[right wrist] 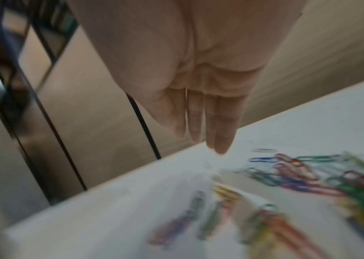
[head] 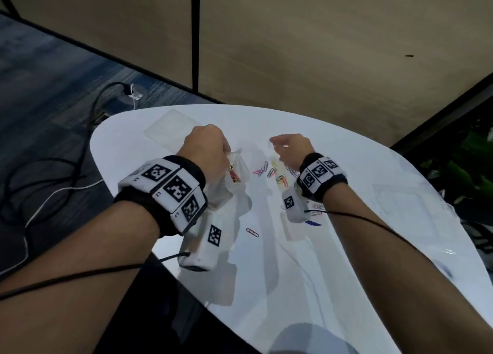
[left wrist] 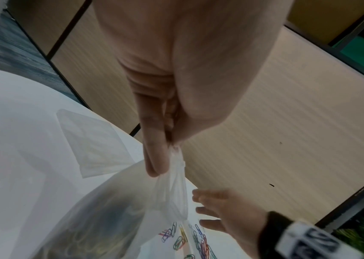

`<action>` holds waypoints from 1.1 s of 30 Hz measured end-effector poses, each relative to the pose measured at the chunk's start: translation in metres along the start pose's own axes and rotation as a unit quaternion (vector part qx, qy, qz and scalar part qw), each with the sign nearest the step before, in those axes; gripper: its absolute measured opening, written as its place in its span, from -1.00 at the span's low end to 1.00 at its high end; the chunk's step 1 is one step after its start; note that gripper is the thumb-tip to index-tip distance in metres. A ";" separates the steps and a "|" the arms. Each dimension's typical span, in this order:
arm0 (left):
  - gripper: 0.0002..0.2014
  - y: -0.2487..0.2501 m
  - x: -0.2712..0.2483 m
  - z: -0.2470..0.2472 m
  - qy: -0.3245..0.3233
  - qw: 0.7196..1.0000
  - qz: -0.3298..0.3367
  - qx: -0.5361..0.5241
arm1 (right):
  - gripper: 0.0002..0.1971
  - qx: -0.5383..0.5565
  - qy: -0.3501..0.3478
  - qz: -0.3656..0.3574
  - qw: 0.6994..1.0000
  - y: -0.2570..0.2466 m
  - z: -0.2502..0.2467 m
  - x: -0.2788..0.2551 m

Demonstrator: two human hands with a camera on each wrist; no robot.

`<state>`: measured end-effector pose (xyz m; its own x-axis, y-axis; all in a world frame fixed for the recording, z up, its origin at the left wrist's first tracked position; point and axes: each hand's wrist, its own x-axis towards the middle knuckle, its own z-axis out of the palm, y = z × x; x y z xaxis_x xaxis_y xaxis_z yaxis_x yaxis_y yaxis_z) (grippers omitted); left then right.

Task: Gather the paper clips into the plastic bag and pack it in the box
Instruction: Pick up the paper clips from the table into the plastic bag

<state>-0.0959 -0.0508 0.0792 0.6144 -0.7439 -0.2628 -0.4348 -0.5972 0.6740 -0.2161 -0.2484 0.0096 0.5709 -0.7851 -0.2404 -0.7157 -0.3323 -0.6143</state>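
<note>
My left hand pinches the rim of a thin clear plastic bag and holds it up off the white table; the pinch shows in the left wrist view. Several coloured clips lie inside the bag. Loose coloured paper clips are scattered between my hands and fill the right wrist view. My right hand hovers just above them with its fingers straight and together, holding nothing. One pink clip lies apart, nearer me.
A flat clear plastic box or lid lies on the table's far left, also in the left wrist view. A blue clip lies under my right wrist. Beige partition panels stand behind the table; cables run over the floor at left.
</note>
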 end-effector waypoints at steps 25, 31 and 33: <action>-0.74 0.012 -0.005 0.009 -0.022 0.999 0.027 0.041 | -0.80 -0.342 0.004 -0.103 0.934 0.088 0.024 -0.023; -0.73 0.015 -0.004 0.014 -0.023 0.997 0.032 0.061 | -0.89 -0.038 0.101 0.091 0.990 0.080 -0.005 -0.032; -0.72 0.017 -0.004 0.015 -0.024 0.997 0.031 0.063 | -0.93 0.061 0.097 0.131 0.985 0.077 -0.014 -0.036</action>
<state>-0.1159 -0.0621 0.0809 0.5526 -0.7923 -0.2584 -0.5516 -0.5802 0.5993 -0.2976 -0.2529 -0.0191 0.2768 -0.9244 -0.2624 -0.7675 -0.0484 -0.6392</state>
